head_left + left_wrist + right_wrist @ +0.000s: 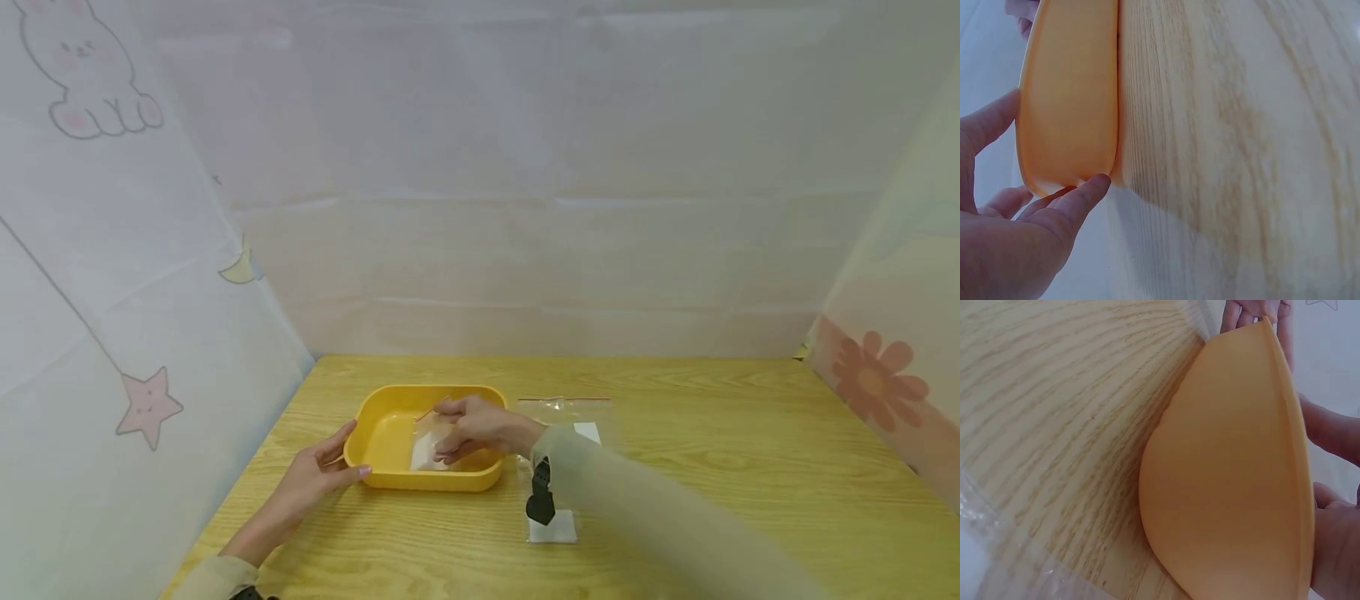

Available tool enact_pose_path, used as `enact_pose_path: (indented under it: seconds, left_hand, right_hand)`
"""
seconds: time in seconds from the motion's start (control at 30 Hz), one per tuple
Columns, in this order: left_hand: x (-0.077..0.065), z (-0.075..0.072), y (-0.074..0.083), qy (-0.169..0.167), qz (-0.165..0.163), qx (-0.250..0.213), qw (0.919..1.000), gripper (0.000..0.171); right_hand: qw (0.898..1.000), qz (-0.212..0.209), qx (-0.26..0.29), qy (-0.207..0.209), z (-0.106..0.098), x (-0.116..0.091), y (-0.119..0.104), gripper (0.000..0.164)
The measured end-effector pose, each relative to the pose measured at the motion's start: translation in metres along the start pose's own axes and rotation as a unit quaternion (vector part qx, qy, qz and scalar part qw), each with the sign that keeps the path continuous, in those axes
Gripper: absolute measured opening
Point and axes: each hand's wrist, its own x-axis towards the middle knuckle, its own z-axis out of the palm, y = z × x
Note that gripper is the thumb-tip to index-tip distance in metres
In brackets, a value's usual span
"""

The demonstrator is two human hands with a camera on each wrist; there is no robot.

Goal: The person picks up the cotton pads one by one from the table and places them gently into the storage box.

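A yellow plastic tray (427, 481) stands on the table. My left hand (315, 477) grips its left end, thumb on the front wall and fingers along the left rim; the left wrist view shows digits spread about that end. Inside the tray lies a clear zip bag (422, 450) with something white in it and a red strip at its top. My right hand (480, 425) reaches over the tray's right side above this bag, thumb and fingers apart. In the right wrist view the tray's wall (1229, 450) hides its fingertips.
Right of the tray, more clear bag material (555, 406) with a red strip and white pieces (552, 527) lies on the wood-grain table (712, 467), partly under the right forearm. White printed sheets (480, 267) close off the back and both sides.
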Motion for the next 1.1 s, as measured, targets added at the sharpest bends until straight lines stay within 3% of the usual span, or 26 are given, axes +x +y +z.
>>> enact_pose_path:
  seconds: [0.27, 0.47, 0.63, 0.8, 0.97, 1.1]
  left_hand:
    - [0.0, -0.001, -0.001, -0.005, 0.001, -0.003, 1.0, 0.088]
    - [0.002, -0.002, -0.002, -0.006, -0.001, -0.006, 1.0, 0.088]
    - [0.003, -0.001, -0.003, -0.002, -0.001, -0.002, 1.0, 0.088]
    - [0.003, 0.0, -0.004, -0.008, 0.002, -0.008, 0.9999, 0.087]
    - [0.003, 0.0, -0.004, 0.0, 0.002, -0.004, 1.0, 0.088]
    - [0.002, -0.001, -0.003, 0.008, 0.0, 0.004, 1.0, 0.088]
  right_hand:
    - [0.999, 0.011, -0.044, 0.001, 0.004, -0.002, -0.001, 0.088]
    - [0.986, 0.012, -0.165, 0.034, 0.009, -0.008, -0.008, 0.089]
    - [0.955, 0.006, -0.293, 0.049, 0.011, -0.019, -0.02, 0.085]
    - [0.917, -0.036, -0.394, 0.042, -0.005, -0.046, -0.047, 0.065]
    - [0.889, -0.098, -0.445, 0.045, -0.041, -0.081, -0.068, 0.053]
    - [0.87, -0.135, -0.472, 0.052, -0.087, -0.105, -0.06, 0.05]
